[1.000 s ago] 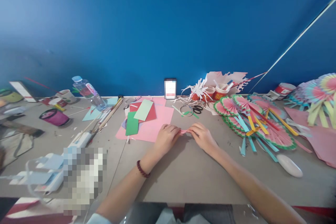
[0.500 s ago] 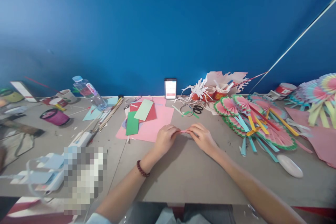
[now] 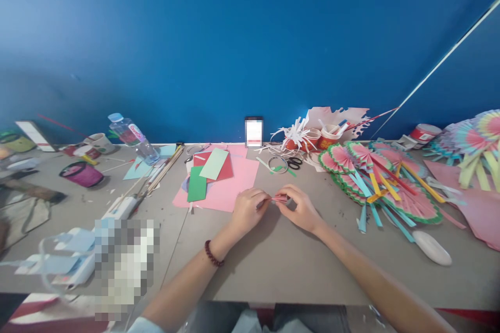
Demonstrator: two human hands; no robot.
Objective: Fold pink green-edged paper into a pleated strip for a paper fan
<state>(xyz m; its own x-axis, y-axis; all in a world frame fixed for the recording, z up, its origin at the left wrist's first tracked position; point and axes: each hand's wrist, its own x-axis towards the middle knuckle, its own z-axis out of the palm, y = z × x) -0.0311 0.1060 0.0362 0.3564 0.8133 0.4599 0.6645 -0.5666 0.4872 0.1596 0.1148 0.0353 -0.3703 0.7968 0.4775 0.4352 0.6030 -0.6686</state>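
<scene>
A small folded strip of pink paper (image 3: 279, 199) is held between my two hands above the grey table. My left hand (image 3: 249, 209) pinches its left end with thumb and fingertips. At its other end, the thumb and fingers of my right hand (image 3: 300, 208) close on it. Several thin layers show at the strip, and the fingers cover much of it. Behind my left hand lies a large pink sheet (image 3: 246, 174), with a red sheet (image 3: 226, 166), a green card (image 3: 197, 183) and a pale green card (image 3: 214, 163) on top.
Black scissors (image 3: 295, 163) and a tape ring (image 3: 277, 164) lie beyond my right hand. Pleated pink paper fans (image 3: 410, 197) spread to the right, near a white oval object (image 3: 433, 248). A tilted bottle (image 3: 135, 138), sticks (image 3: 166, 169) and a power strip (image 3: 88, 255) are leftward.
The folded pink paper has turned and shows more of its layers. My right hand's fingers have shifted and curled around its end; my left hand has barely moved.
</scene>
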